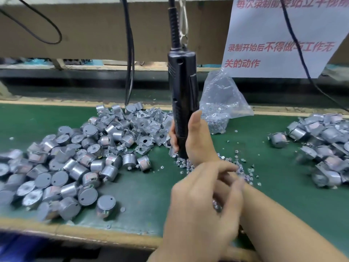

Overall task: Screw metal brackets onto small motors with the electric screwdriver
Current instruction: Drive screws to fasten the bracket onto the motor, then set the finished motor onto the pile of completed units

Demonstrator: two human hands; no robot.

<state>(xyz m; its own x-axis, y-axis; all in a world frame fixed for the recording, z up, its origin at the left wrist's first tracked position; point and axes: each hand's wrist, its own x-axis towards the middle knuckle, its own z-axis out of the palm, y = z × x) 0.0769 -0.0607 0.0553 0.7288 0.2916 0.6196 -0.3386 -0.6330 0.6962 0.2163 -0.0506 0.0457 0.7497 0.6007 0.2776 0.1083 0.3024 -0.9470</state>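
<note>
A white paper sign (pixel 283 31) with red Chinese characters hangs at the upper right, and 1 thin black cable (pixel 296 44) crosses it. 2 more show: a looped cable (pixel 48 28) at the upper left and a thick cable (pixel 130 53) dropping toward the green mat (pixel 147 195). Behind stands a brown panel (pixel 90 33), possibly cardboard. A crumpled clear plastic bag (pixel 221 91) stands on the mat below the sign. A pale wooden strip (pixel 75 231) edges the mat's near side.

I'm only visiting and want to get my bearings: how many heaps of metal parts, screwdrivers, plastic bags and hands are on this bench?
heaps of metal parts: 2, left heap and right heap
electric screwdriver: 1
plastic bag: 1
hands: 2, left hand and right hand
Total: 6
</note>
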